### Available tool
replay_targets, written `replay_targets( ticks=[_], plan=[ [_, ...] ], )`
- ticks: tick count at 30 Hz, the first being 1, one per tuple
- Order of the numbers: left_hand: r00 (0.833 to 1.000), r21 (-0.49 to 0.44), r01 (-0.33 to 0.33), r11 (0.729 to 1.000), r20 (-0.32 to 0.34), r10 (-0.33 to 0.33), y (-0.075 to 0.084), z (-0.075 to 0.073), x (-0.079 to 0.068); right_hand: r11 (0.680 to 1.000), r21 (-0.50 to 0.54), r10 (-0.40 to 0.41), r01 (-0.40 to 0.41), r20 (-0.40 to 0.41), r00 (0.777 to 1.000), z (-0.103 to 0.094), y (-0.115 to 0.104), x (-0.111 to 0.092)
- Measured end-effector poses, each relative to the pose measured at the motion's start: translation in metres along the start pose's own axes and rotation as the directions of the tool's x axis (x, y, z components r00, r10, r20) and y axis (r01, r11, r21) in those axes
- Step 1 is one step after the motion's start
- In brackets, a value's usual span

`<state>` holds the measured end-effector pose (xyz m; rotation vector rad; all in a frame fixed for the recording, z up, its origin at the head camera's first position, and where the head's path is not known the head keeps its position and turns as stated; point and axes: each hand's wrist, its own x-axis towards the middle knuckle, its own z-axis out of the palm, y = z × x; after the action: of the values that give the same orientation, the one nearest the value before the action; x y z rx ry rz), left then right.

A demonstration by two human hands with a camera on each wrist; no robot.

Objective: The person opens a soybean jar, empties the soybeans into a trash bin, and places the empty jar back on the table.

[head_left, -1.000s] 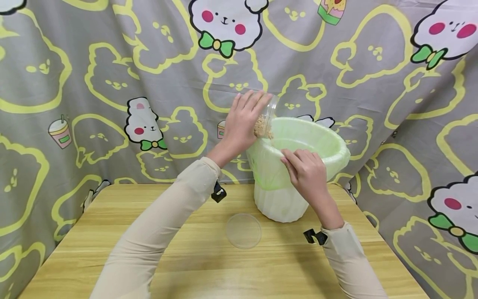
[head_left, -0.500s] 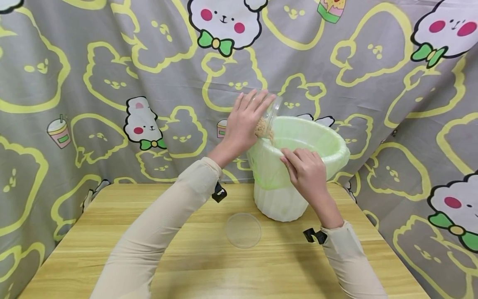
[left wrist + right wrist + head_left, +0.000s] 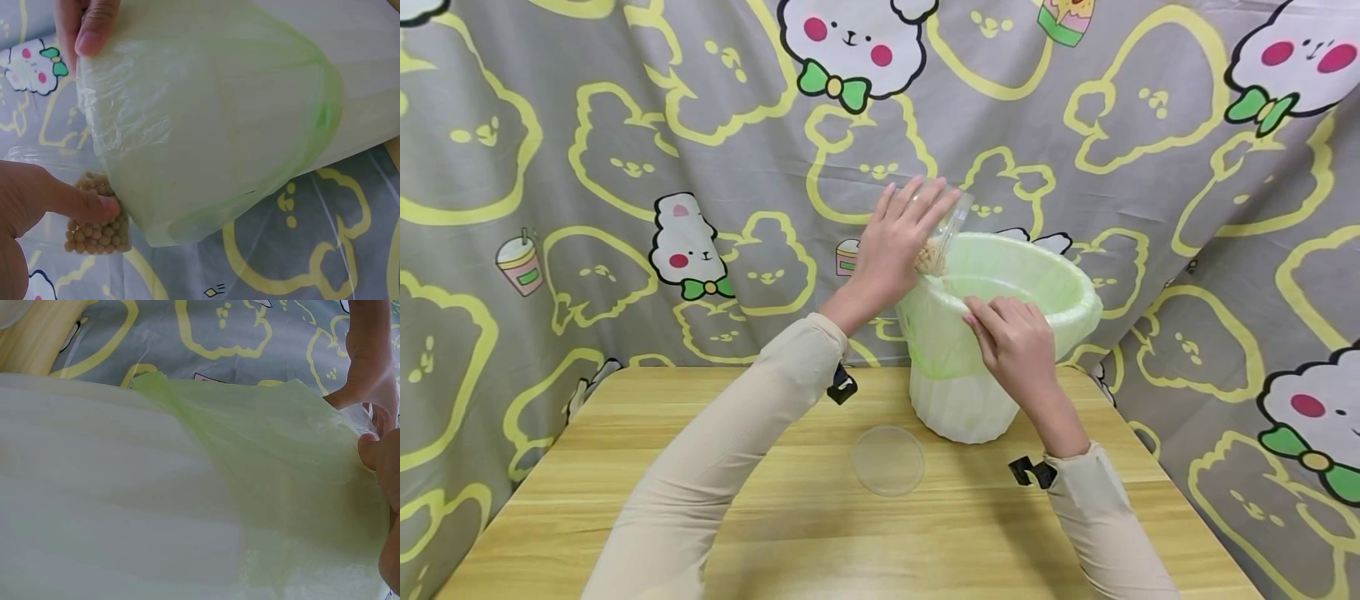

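My left hand grips a clear jar, tipped over the left rim of the bin. Small round beige balls lie bunched toward the jar's mouth, beside the thumb in the left wrist view. A pale green bag lines the white ribbed bin and folds down over its outside. At the near rim, my right hand pinches the bag's edge, thumb outside and the other fingers over the rim. The bottom of the bin's inside is hidden.
A round clear lid lies flat on the wooden table, in front of the bin. Behind the table hangs a grey curtain with cartoon prints.
My left hand has shifted slightly right and up, tipping the jar further. Fewer balls show in it than half a second ago. The right hand has stayed at the rim.
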<state>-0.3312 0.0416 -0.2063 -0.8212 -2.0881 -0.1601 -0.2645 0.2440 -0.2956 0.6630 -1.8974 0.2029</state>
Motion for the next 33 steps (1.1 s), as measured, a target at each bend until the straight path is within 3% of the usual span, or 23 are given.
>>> replay_targets(
  ticks=[19,33],
  plan=[
    [0.995,0.071,-0.09,0.993,-0.037,0.093,0.004,0.0,0.0,1.0,0.009,-0.003,0.003,0.002,1.0,0.001,0.001,0.001],
    [0.977,0.172,-0.192,0.966,-0.057,0.204,0.011,0.002,-0.001,1.0,0.006,-0.003,0.003,0.009,1.0,0.0,0.001,0.0]
  ],
)
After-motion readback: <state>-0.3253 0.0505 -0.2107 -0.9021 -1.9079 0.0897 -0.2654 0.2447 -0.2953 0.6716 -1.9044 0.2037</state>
